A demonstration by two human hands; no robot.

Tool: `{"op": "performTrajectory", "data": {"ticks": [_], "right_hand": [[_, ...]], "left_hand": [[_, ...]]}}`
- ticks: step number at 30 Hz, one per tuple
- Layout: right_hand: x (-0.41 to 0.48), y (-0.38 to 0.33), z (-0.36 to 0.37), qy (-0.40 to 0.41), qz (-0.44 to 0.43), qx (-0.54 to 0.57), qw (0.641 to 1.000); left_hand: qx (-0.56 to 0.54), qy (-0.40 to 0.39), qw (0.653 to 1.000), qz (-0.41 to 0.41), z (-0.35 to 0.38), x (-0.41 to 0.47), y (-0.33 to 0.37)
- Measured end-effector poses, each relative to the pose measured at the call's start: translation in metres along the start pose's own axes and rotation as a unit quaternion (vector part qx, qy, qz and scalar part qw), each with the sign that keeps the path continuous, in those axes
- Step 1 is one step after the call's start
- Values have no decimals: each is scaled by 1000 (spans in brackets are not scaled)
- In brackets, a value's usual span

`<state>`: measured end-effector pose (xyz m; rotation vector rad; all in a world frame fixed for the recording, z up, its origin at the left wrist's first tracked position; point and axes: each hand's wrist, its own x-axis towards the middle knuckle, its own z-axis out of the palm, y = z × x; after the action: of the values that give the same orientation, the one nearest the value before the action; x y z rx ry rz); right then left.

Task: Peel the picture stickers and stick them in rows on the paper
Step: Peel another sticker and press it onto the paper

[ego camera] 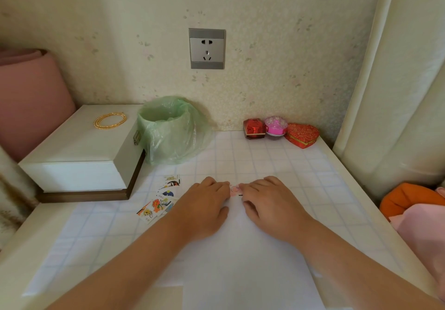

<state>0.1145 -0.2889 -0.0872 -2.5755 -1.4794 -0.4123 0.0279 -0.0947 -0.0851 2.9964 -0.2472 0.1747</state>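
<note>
A plain white sheet of paper (pixel 240 261) lies nearest, on the blue-checked counter (pixel 313 165), with both bare forearms reaching over it. At its far edge the left hand (pixel 204 203) and right hand (pixel 269 201) meet, curled fingers (pixel 222 185) of each pinching a small pink picture sticker (pixel 234 189) from either side. Whether it is stuck down, I cannot tell. A loose pile of colourful picture stickers (pixel 160 201) sits just left of the left hand. Behind stand a green bag-lined bin (pixel 166 129) and a white box (pixel 79 150).
</note>
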Motion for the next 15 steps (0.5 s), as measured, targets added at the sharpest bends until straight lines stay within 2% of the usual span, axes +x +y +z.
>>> {"op": "performTrajectory", "data": {"ticks": [4,9,15], "right_hand": [[0,1,-1,-15,9,37,999],[-3,2,1,-31,19,44,998],[-2,2,-2,-61,26,40,997]], "left_hand": [[1,-8,1000,13,-2,0,-2],[20,23,999,35,-1,-3,-1],[57,36,998,9,7,-7,4]]}}
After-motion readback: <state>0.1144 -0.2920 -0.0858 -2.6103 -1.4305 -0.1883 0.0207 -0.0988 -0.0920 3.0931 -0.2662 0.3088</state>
